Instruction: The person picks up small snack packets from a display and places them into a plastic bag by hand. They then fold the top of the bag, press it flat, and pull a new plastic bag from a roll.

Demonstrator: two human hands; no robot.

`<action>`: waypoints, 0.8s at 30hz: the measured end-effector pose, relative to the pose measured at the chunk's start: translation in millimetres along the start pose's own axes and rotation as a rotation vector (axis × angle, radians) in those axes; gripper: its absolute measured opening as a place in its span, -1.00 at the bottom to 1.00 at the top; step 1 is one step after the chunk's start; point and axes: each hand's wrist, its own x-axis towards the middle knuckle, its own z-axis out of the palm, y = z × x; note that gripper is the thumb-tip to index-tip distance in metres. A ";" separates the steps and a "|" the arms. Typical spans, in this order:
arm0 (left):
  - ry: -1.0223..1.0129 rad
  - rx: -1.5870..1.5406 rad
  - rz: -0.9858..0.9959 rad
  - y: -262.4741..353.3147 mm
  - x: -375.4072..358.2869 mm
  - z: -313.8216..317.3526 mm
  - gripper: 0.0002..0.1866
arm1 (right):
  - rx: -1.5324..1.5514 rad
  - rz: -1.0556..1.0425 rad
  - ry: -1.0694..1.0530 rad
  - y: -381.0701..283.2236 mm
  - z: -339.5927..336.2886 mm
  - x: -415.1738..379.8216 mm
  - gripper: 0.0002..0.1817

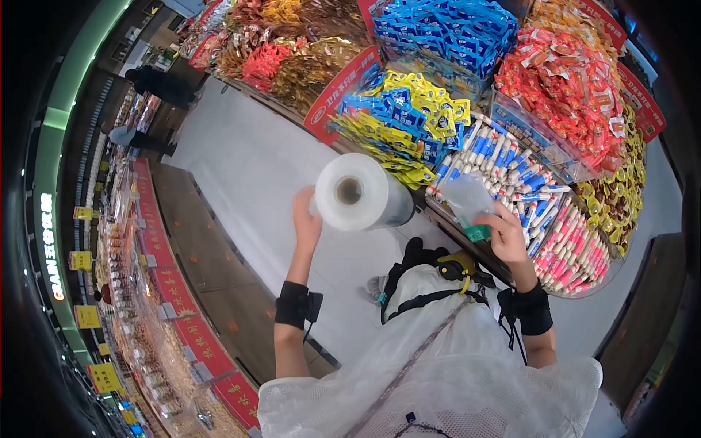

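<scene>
My left hand (305,213) grips the side of a large roll of clear plastic bags (387,198). Its round end with the hollow core faces up toward me, and some of my fingers are hidden behind it. My right hand (505,231) pinches a small clear plastic piece (467,196) with a green patch at its lower end. I cannot make out exactly what this piece is. It hangs just over a bin of white-and-blue wrapped sticks (511,164), with pink-and-white wrapped sticks (573,248) to the right.
Ahead are yellow and blue snack packets (416,120), blue packets (445,33) and red packets (558,87), split by clear dividers and red signs (339,98). A long snack shelf with a red edge strip (175,292) runs along the left. Two people (157,86) stand far left.
</scene>
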 end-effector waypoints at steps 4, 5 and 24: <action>-0.128 -0.051 0.242 -1.0 64.6 12.0 -0.70 | -0.087 0.171 -0.056 -6.9 1.7 5.2 -0.72; -0.171 -0.055 0.294 -1.1 79.1 20.0 -0.70 | -0.120 0.166 -0.057 -10.8 2.3 7.3 -0.73; -0.599 -0.048 1.258 30.3 151.8 123.8 -0.42 | -0.342 0.107 -0.102 -26.1 62.0 11.1 -0.72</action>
